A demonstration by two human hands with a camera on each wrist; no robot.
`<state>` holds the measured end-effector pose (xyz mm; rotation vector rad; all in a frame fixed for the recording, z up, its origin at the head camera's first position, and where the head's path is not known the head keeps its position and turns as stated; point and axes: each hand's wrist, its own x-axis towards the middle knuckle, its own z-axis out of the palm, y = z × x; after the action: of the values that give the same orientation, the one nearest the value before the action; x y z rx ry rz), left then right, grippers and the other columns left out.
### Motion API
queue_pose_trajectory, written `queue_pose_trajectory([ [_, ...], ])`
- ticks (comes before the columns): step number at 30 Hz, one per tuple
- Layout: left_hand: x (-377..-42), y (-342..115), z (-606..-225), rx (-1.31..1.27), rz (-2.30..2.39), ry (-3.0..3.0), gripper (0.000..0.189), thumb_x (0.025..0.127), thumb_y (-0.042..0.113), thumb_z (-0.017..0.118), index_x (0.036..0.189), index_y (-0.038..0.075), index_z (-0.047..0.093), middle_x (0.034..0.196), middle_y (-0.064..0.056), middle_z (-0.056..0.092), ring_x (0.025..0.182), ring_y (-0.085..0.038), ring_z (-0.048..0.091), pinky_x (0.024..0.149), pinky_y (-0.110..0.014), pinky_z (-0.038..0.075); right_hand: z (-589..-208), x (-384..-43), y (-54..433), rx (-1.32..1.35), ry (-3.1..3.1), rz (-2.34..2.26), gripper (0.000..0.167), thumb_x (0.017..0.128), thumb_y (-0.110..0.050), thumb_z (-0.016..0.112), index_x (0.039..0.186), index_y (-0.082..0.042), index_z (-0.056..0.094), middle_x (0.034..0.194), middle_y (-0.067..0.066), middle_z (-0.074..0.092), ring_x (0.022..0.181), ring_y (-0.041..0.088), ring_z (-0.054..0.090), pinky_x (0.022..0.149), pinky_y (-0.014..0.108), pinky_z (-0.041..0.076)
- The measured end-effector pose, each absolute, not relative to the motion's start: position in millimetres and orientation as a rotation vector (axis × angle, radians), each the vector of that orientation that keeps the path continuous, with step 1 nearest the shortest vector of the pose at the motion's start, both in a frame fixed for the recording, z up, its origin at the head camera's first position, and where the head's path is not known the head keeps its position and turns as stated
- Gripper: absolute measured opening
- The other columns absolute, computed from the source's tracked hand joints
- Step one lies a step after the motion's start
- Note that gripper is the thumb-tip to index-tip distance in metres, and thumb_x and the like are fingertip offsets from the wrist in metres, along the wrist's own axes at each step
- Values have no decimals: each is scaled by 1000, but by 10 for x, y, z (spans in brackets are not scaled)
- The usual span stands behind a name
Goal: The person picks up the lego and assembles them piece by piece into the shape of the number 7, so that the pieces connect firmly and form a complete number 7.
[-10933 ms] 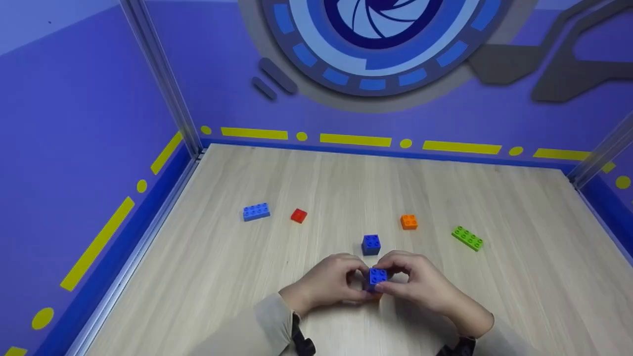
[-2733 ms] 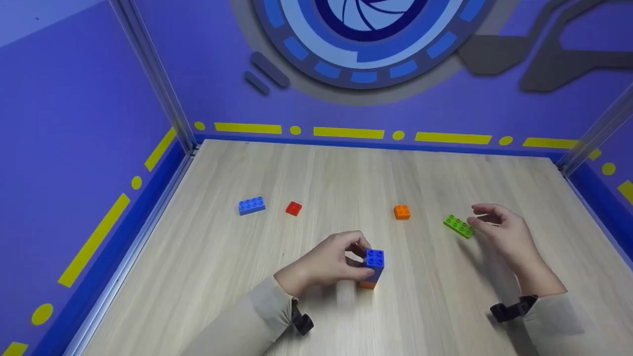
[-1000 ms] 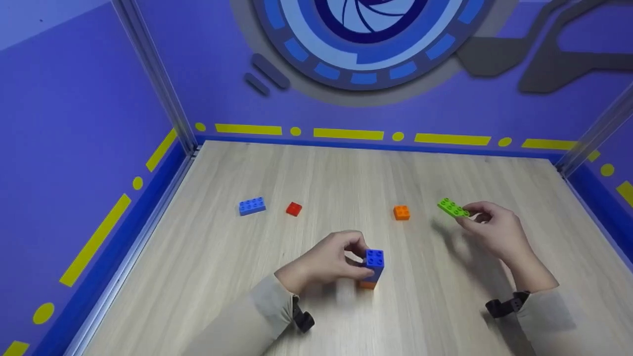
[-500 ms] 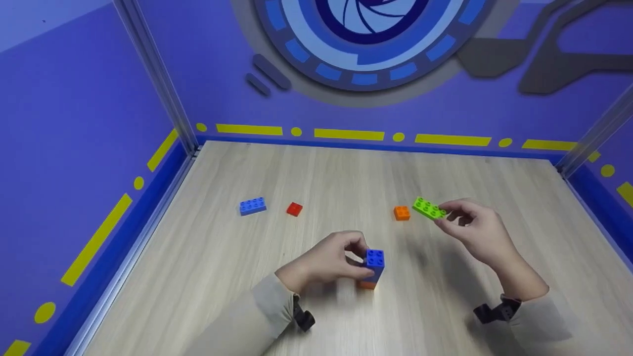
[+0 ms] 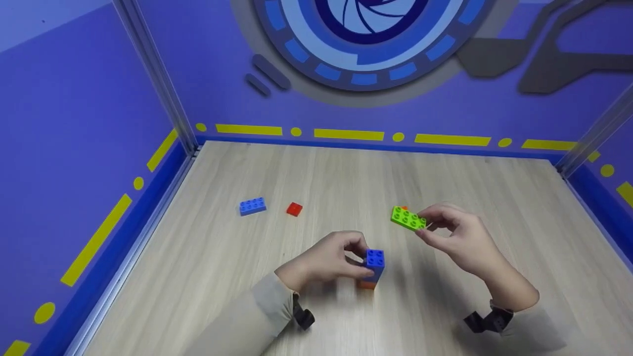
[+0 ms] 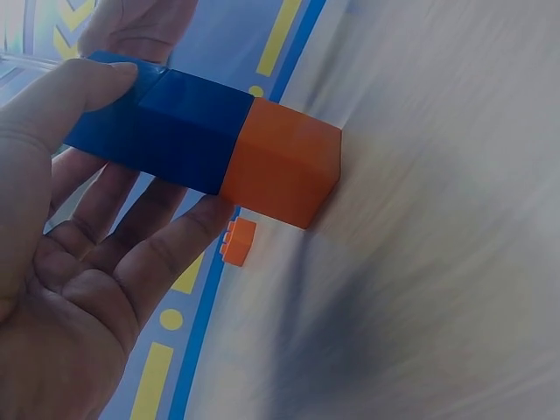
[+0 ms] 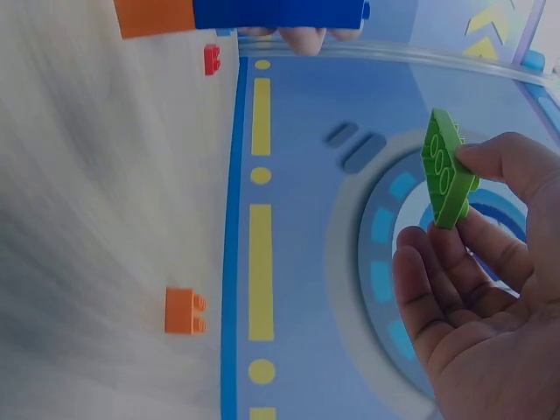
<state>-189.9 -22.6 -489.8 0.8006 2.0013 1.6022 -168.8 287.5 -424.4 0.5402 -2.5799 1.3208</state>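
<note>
My right fingers (image 5: 437, 212) pinch a lime-green, oblong plastic brick (image 5: 406, 218) above the worktop (image 5: 326, 173); only the right wrist view shows its ringed underside. My left fingers (image 5: 352, 238) grip a blue-and-orange plastic tower (image 5: 376, 267).

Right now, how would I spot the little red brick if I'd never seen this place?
On the pale wooden table, look beyond the left hand to the light-blue brick. To its right, apart from it, lies the red brick: small, square, and the only red one.
</note>
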Motion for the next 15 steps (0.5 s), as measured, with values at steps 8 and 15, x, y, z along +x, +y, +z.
queue_pose_trajectory([
  [8,-1917,-230,-4895,833,1591,2014,29,93,6,92,108,2,68,111,6,76,106,0,74,98,-26,67,-4224,-1607,2725,599,-2594,1381,26,96,-4,89,120,-12,83,121,3,77,103,8,73,92,14,60],
  [15,-1918,-228,-4901,813,1599,2009,29,92,6,92,108,2,68,111,5,75,107,-1,73,98,-27,67,-4242,-1551,2614,668,-2593,1406,29,95,-5,91,121,-15,83,121,0,77,104,9,73,94,19,62],
])
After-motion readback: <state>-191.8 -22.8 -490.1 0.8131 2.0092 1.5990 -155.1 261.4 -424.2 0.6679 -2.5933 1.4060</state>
